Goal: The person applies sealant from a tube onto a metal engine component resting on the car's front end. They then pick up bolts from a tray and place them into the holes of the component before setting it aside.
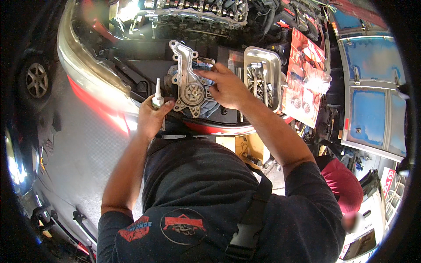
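My left hand (pixel 151 119) is closed around a tube of sealant with a long white nozzle (pixel 158 90), which points upward. Most of the tube is hidden by my fingers. Just right of it lies a silver metal pump housing (pixel 186 69) with bolt holes along its edge and a round, star-ribbed part near its lower end. My left fingertips are close to the housing's lower left edge. My right hand (pixel 228 90) reaches over its right side, index finger stretched out to the rim and thumb apart. Nothing shows in that hand. A bluish cloth (pixel 210 109) lies under the housing.
Right of my right hand is a metal tray (pixel 276 94) with bolts and sockets. Beyond it stands a red printed panel (pixel 302 65). An opened engine with exposed camshafts (pixel 197 12) is at the far side. A person in a red cap (pixel 344 184) is at the lower right.
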Demonstrator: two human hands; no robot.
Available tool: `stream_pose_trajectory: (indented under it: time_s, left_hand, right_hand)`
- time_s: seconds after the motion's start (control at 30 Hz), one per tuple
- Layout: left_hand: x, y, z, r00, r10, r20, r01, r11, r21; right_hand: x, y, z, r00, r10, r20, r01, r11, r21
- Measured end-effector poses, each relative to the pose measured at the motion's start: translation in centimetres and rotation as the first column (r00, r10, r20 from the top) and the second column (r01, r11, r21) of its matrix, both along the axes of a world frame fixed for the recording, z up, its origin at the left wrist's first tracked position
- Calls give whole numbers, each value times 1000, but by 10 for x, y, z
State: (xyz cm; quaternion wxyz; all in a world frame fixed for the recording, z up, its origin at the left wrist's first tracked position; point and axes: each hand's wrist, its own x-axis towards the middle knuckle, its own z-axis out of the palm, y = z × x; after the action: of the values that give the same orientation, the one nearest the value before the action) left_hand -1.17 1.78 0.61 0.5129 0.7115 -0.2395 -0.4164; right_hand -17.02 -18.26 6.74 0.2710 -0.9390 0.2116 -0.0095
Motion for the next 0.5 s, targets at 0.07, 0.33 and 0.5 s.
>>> stream_pose_trajectory:
  time_s: [0.07, 0.33, 0.5]
  left_hand:
    - [4, 1, 0, 991, -22, -133, 14, 998, -60]
    - [1, 1, 1, 998, -65, -17, 67, 986, 155]
    - [1, -1, 9, 998, -60, -21, 63, 981, 182]
  right_hand:
    - [3, -3, -3, 997, 23, -77, -31, 995, -100]
    - [8, -3, -1, 973, 76, -218, -148, 930, -335]
    - [3, -2, 9, 938, 129, -321, -261, 873, -413]
